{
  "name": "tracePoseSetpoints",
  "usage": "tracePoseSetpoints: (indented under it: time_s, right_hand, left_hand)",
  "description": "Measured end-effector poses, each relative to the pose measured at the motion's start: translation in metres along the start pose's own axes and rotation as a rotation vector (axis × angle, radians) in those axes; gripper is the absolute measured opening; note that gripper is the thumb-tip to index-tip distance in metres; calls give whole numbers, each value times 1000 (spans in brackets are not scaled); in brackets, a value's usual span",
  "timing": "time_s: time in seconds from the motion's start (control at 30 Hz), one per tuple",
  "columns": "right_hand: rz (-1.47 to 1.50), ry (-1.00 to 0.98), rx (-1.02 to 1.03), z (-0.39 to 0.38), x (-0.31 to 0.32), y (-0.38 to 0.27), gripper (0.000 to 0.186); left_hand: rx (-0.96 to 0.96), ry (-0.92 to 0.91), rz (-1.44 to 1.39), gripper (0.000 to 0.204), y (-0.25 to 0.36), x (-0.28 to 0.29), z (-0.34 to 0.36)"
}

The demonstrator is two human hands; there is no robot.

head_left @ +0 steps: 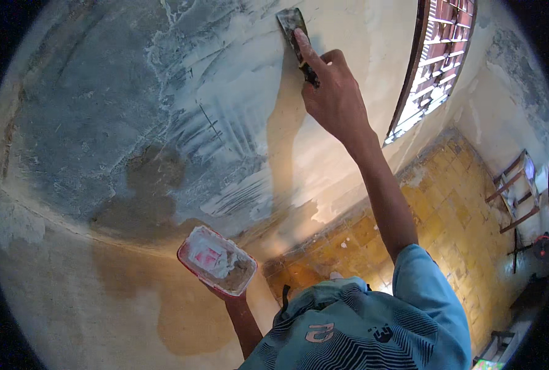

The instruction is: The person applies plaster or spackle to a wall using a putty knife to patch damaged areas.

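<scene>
My right hand (336,86) is raised to the wall and closed around a putty knife (294,29), its index finger stretched along the blade. The blade lies at the wall (219,111), where white filler is smeared in streaks over bare grey plaster. Lower down, my left hand (231,297) holds up a red rectangular tub (248,290) from beneath, its fingers mostly hidden by it. White paste (206,253) coats the inside of the tub, with a greyish patch at one end.
A barred window (432,68) is set in the wall at the upper right. Yellow tiled floor (435,216) spreads below. Wooden furniture (515,185) stands by the far right wall, with dark items below it. A second wall (33,290) meets the plastered one at the left.
</scene>
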State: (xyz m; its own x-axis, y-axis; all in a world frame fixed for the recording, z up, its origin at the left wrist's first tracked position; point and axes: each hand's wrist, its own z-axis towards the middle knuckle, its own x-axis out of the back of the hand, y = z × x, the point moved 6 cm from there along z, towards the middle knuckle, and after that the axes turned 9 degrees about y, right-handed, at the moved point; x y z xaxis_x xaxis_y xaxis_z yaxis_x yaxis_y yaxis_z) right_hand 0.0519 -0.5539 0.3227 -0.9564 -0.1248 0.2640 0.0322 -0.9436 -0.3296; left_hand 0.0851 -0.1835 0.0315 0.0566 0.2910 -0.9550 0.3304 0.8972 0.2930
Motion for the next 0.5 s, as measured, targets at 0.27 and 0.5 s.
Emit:
tracePoseSetpoints:
  time_s: [0.27, 0.5]
  right_hand:
    - [-21, -271, -200, -140, -21, 35, 86]
    - [30, -40, 10, -4, 8, 2, 85]
  left_hand:
    - [-50, 129, 7, 86, 9, 38, -9]
    - [-15, 72, -25, 88, 4, 5, -2]
